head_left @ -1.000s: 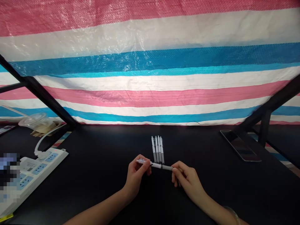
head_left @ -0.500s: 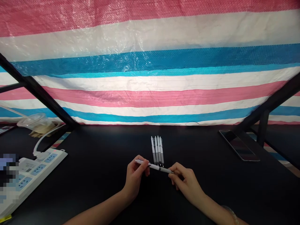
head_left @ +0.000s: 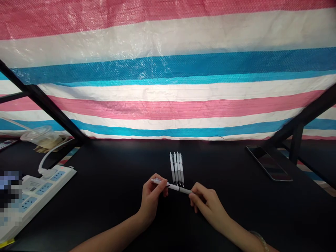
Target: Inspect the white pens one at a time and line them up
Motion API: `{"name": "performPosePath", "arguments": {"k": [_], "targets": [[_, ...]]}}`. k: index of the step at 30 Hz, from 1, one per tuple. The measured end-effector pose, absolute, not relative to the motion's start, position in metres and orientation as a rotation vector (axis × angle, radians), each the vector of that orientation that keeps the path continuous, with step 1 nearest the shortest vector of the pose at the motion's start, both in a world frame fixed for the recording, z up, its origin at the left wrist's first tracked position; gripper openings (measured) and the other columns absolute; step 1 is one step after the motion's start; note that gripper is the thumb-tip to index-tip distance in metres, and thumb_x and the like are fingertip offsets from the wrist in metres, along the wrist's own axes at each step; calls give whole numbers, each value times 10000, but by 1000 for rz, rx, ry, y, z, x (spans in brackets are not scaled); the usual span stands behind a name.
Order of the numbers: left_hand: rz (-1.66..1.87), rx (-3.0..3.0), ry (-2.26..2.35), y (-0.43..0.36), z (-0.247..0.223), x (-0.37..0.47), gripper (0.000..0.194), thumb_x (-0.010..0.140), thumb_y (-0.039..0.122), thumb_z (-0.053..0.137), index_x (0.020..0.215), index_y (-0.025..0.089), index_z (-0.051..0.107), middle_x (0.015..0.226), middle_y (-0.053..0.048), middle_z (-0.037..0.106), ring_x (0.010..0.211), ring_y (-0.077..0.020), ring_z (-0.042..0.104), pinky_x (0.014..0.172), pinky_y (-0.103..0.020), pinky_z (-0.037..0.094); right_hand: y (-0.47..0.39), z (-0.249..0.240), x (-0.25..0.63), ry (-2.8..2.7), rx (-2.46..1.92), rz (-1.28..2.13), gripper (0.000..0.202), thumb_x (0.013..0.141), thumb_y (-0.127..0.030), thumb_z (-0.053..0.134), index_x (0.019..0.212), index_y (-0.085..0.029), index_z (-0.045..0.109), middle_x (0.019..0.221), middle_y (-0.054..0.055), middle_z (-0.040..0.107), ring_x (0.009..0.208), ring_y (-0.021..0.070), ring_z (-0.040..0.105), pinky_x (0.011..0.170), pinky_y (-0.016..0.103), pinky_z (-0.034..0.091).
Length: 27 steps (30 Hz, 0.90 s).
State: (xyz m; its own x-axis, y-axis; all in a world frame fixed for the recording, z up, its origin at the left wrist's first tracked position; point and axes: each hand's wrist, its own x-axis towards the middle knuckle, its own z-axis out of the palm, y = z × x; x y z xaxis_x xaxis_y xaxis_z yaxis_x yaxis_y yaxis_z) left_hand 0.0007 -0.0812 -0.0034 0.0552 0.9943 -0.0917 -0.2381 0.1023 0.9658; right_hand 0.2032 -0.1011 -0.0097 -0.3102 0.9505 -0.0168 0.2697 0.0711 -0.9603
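Left hand (head_left: 151, 196) and right hand (head_left: 209, 203) in fingertip pinch on one pen (head_left: 173, 187) (power-strip label (head_left: 32, 184) illegible).

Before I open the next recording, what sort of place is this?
Probably a makeshift desk workstation: a black table backed by a striped plastic sheet, with a white power strip at the left.

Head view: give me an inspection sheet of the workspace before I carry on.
Surface: black tabletop, flat and dark.
Job's things: white-and-grey pen, held; four similar pens lying side by side just beyond it.
Clutter: phone at right, power strip at left, clear plastic container at far left.
Hands: left hand grips the pen's white end; right hand pinches its grey end.
Cables: white cable at the power strip.
Surroundings: striped sheet behind, black frame bars either side.
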Motion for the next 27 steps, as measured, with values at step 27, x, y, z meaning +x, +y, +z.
{"name": "performPosePath", "arguments": {"k": [27], "targets": [[1200,1011,1015,-81,-5,2,209,821,332,659,724,158,594,564,23,525,530,-103,466,542,-227,361,-103,-10,205,-1856,-1270,1172,360,941,-406,413,651,-197,462,548,-33,481,469,88,434,476,211,317]]}}
